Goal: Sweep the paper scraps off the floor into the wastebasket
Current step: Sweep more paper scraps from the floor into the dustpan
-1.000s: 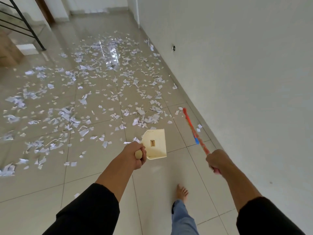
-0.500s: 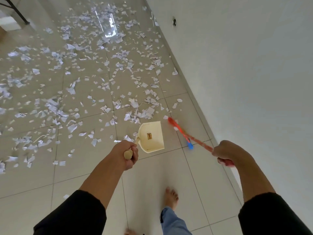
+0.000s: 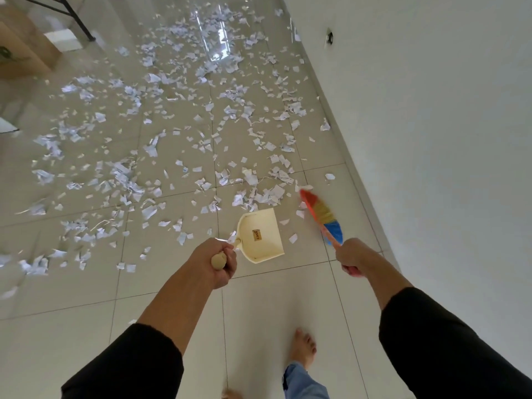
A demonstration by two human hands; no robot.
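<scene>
A glossy tiled floor [image 3: 259, 312] is strewn with white paper scraps [image 3: 129, 180]. The cream dustpan [image 3: 260, 236] appears to be smooth plastic, and the wall [image 3: 431, 139] is seen as matt.

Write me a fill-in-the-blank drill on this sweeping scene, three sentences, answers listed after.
1. The left hand grips the handle of the cream ____.
2. The right hand holds a small broom whose bristles are red, yellow and ____.
3. The paper scraps lie on the ____ ahead of the dustpan, which holds none yet.

Missing words: dustpan; blue; floor
</scene>
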